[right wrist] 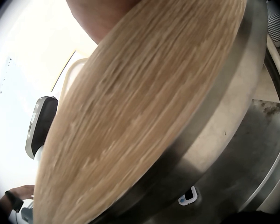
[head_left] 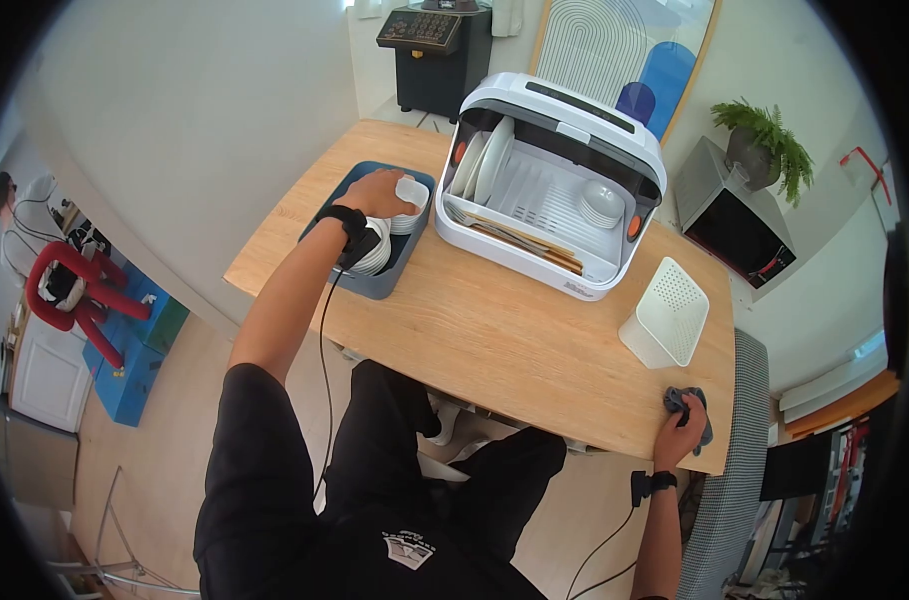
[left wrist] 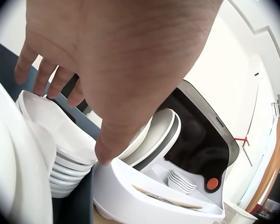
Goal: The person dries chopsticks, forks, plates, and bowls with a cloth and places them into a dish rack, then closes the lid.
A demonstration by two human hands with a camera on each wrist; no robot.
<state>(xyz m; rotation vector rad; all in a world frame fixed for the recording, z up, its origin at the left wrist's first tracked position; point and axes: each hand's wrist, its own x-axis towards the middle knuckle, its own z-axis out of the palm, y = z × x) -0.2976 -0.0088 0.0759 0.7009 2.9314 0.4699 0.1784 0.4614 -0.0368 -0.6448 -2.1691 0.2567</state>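
My left hand [head_left: 373, 194] is over the blue-grey bin [head_left: 379, 284], beside a stack of white squarish bowls [head_left: 409, 222]. In the left wrist view the fingers of this hand [left wrist: 102, 60] spread above the top bowl [left wrist: 60, 128], the thumb on its near side; contact is unclear. Other white dishes [head_left: 377, 250] stand in the bin under the wrist. My right hand [head_left: 681, 432] grips a dark grey cloth [head_left: 705, 432] at the table's right corner. The right wrist view shows only part of that hand [right wrist: 102, 16], its fingers hidden behind the tabletop [right wrist: 144, 102].
A white dish cabinet [head_left: 535, 262] with its lid up holds plates [head_left: 495, 165], small bowls [head_left: 602, 203] and chopsticks [head_left: 525, 238]. To its right on the table [head_left: 515, 350] stands a white perforated basket [head_left: 667, 315]. Cables hang from both wrists.
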